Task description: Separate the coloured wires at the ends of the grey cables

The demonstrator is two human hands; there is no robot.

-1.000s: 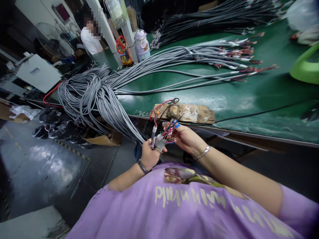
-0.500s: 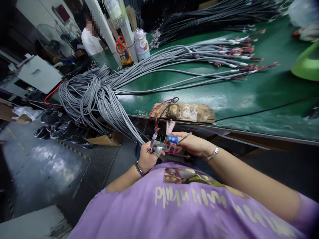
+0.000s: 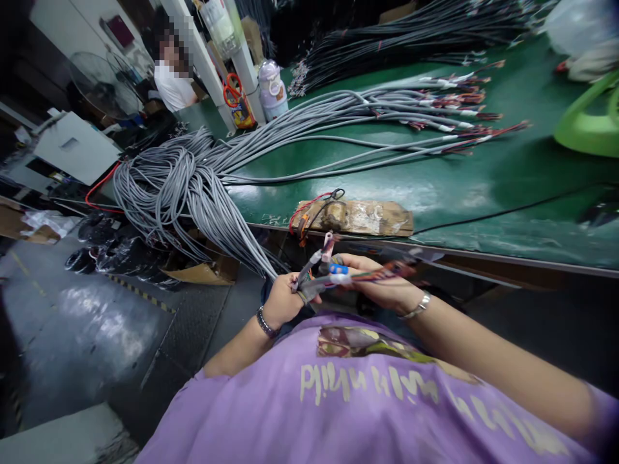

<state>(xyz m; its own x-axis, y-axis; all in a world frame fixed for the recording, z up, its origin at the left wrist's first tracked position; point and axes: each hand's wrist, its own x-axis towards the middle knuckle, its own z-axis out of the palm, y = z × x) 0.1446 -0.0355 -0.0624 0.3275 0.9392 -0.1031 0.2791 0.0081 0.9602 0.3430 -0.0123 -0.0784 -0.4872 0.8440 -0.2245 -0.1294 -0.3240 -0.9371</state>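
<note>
My left hand [image 3: 283,301] is closed around the ends of several grey cables [image 3: 309,287], below the bench's front edge. One cable end points right, and its thin coloured wires [image 3: 380,276] fan out, blurred, in front of my right hand [image 3: 374,283]. That hand is closed, with its fingertips close to the cable ends. A small blue piece [image 3: 337,269] shows at its fingertips, and a pale pink piece [image 3: 328,245] stands up just beyond. Whether these two belong together I cannot tell; the wires partly hide the fingers.
A wooden block [image 3: 372,218] with red and black leads lies at the edge of the green bench [image 3: 483,200]. Behind it are a large grey cable bundle [image 3: 169,180] and black cables [image 3: 387,51]. A purple bottle [image 3: 273,90] stands behind; another person [image 3: 174,87] is at far left.
The cable end in my left hand now reaches further right, with its coloured wires swung across in front of my right hand. Both hands stay close together in about the same place.
</note>
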